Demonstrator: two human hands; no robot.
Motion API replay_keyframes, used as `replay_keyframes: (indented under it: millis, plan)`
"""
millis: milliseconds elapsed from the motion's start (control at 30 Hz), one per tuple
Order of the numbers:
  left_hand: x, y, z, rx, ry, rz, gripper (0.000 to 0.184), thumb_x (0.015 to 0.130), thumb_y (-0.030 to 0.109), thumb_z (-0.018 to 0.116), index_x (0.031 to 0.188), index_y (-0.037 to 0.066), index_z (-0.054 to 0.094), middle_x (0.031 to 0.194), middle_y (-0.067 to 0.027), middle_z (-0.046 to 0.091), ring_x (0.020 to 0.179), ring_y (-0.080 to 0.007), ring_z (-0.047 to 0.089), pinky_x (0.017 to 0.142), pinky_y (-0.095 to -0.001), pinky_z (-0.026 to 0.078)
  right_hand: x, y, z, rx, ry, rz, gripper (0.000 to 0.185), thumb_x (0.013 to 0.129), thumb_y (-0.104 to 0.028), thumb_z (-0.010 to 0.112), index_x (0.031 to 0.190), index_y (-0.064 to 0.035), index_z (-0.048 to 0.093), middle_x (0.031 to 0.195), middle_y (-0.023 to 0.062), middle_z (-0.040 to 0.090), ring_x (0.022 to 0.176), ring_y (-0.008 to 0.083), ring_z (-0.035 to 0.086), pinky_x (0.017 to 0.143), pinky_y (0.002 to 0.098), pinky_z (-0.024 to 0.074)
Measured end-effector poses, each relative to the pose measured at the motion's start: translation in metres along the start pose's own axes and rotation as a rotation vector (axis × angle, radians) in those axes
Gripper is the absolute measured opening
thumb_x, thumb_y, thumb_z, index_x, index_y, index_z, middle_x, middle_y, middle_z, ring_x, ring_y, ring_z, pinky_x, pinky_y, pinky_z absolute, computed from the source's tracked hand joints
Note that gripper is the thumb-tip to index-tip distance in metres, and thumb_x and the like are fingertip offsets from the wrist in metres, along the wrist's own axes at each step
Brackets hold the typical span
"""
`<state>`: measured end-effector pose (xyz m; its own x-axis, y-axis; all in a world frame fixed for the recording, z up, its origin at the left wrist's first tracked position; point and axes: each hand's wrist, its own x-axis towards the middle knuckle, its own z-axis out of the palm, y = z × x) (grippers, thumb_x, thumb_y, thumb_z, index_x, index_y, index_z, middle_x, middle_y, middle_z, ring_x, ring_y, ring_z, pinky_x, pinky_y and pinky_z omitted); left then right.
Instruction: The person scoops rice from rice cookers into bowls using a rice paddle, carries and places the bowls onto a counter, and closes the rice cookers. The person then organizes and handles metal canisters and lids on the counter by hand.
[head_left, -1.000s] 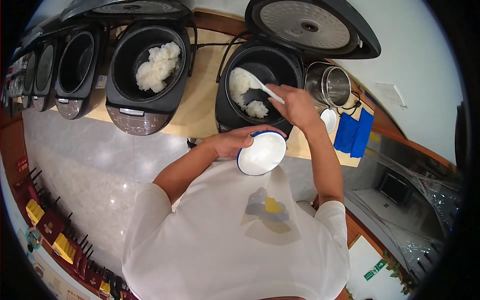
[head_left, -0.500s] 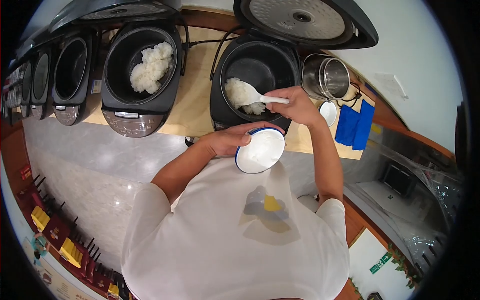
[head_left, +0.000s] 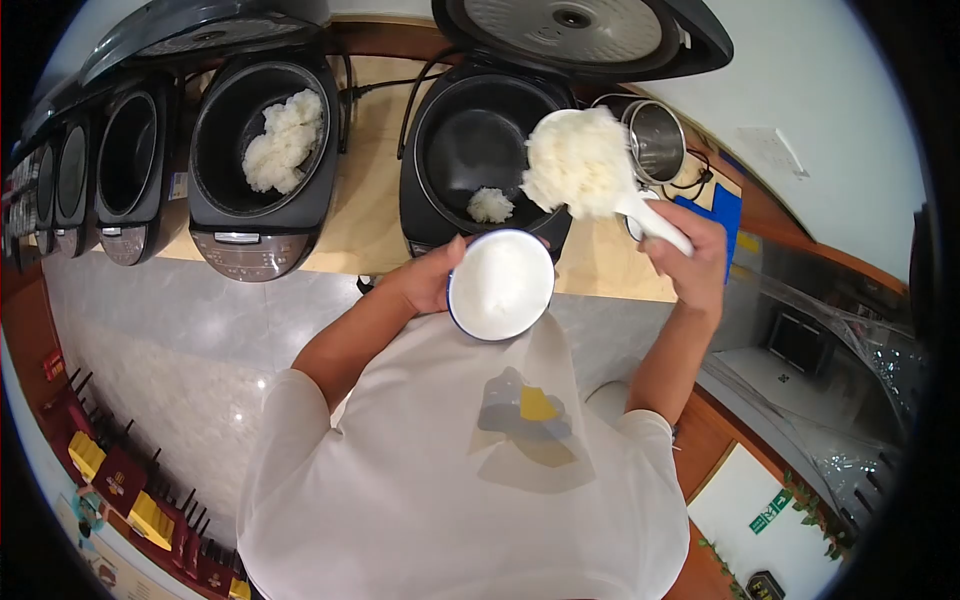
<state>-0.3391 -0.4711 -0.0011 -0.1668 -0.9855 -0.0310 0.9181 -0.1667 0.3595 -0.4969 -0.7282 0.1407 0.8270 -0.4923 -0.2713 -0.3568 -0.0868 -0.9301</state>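
Right hand [head_left: 694,250]: fingers wrap the handle of the rice paddle [head_left: 655,222], which carries a large rice portion [head_left: 580,160] above the right side of the open cooker [head_left: 470,140]. Left hand [head_left: 428,282]: grip pinches the bowl [head_left: 500,290], near side; no rice heap is visible inside. A small clump [head_left: 490,206] remains in the cooker.

On the counter [head_left: 372,210], the rightmost rice cooker [head_left: 462,140], with a rice clump [head_left: 491,205] inside, stands behind the bowl [head_left: 501,285], left of the container [head_left: 657,145] and cloth [head_left: 728,212], and right of the adjacent rice cooker [head_left: 258,256], which contains a rice mound [head_left: 284,142].
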Motion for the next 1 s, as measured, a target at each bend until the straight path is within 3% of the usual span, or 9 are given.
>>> replay_keyframes:
  millis: [67,100,133,167,300,500,667,800,1000]
  plan:
    - [-0.003,-0.002,0.006,-0.136,0.134,0.037,0.121,0.073,0.09,0.055,0.159,0.009,0.028,0.158,-0.02,0.04,0.144,-0.0371,0.041,0.118,-0.052,0.035,-0.022,-0.017,-0.004,-0.253,0.079,-0.298,0.041,0.078,-0.007,0.083,0.117,0.0032,0.073,0.076,0.0052,0.071,0.059,0.0086,0.055,0.052,0.0244,0.0415]
    - [-0.004,-0.002,0.01,-0.272,0.275,0.081,0.117,0.076,0.091,0.05,0.161,0.013,0.026,0.16,-0.0188,0.037,0.145,-0.0392,0.039,0.118,-0.056,0.033,-0.03,-0.019,-0.002,-0.253,0.083,-0.295,0.041,0.078,-0.007,0.083,0.117,0.0032,0.073,0.076,0.0052,0.071,0.059,0.0086,0.055,0.052,0.0244,0.0415]
    - [0.0,0.001,0.013,-0.359,0.144,0.192,0.099,0.09,0.083,0.038,0.157,0.009,0.033,0.158,-0.0142,0.041,0.142,-0.033,0.046,0.116,-0.0497,0.039,-0.037,-0.021,0.004,-0.377,0.107,-0.449,0.043,0.075,-0.007,0.084,0.116,0.0023,0.074,0.076,0.0066,0.071,0.058,0.011,0.055,0.052,0.0261,0.0421]
    - [0.001,0.004,0.015,-0.359,0.143,0.188,0.099,0.09,0.083,0.038,0.157,0.009,0.033,0.158,-0.0142,0.041,0.142,-0.033,0.046,0.116,-0.0497,0.039,-0.043,-0.023,0.011,-0.501,0.129,-0.603,0.044,0.073,-0.007,0.085,0.115,0.0015,0.074,0.075,0.008,0.07,0.057,0.0135,0.055,0.053,0.0278,0.0428]
    - [0.001,0.008,0.011,-0.348,0.152,0.283,0.092,0.095,0.078,0.035,0.156,0.009,0.036,0.155,-0.0135,0.045,0.141,-0.0311,0.048,0.116,-0.0475,0.041,-0.047,-0.021,0.043,-0.865,0.067,-0.778,0.05,0.065,0.002,0.086,0.114,-0.0009,0.075,0.075,0.0097,0.068,0.06,0.0202,0.056,0.054,0.0295,0.0433]
    - [-0.009,0.002,0.009,-0.233,0.223,0.294,0.087,0.097,0.075,0.037,0.155,0.009,0.036,0.152,-0.0127,0.049,0.14,-0.0293,0.049,0.115,-0.0459,0.042,-0.059,-0.014,0.03,-0.614,0.18,-0.633,0.045,0.07,0.007,0.083,0.114,0.003,0.074,0.075,0.0101,0.069,0.061,0.0176,0.057,0.054,0.0276,0.043]
    - [-0.005,0.003,0.021,-0.109,0.436,0.277,0.086,0.098,0.073,0.039,0.154,0.008,0.036,0.152,-0.0115,0.049,0.138,-0.028,0.051,0.114,-0.0449,0.043,-0.058,-0.004,0.035,-0.358,0.032,-0.501,0.04,0.077,0.004,0.08,0.116,0.0027,0.074,0.074,0.0063,0.068,0.061,0.0121,0.057,0.056,0.0253,0.0426]
    - [-0.004,0.002,0.02,-0.031,0.422,0.288,0.085,0.098,0.073,0.039,0.153,0.008,0.038,0.151,-0.0114,0.05,0.137,-0.0272,0.052,0.114,-0.0447,0.043,-0.053,-0.01,0.048,-0.351,-0.113,-0.305,0.039,0.08,0.001,0.08,0.119,-0.004,0.075,0.074,0.0076,0.069,0.061,0.0114,0.059,0.057,0.0251,0.0431]
    - [-0.002,0.006,0.024,-0.017,0.493,0.223,0.092,0.094,0.08,0.036,0.154,0.01,0.04,0.15,-0.0132,0.052,0.136,-0.0292,0.053,0.113,-0.0468,0.044,-0.055,-0.009,0.053,-0.363,-0.101,-0.229,0.039,0.083,0.0,0.079,0.121,-0.0056,0.075,0.075,0.0092,0.07,0.061,0.0125,0.06,0.057,0.0263,0.044]
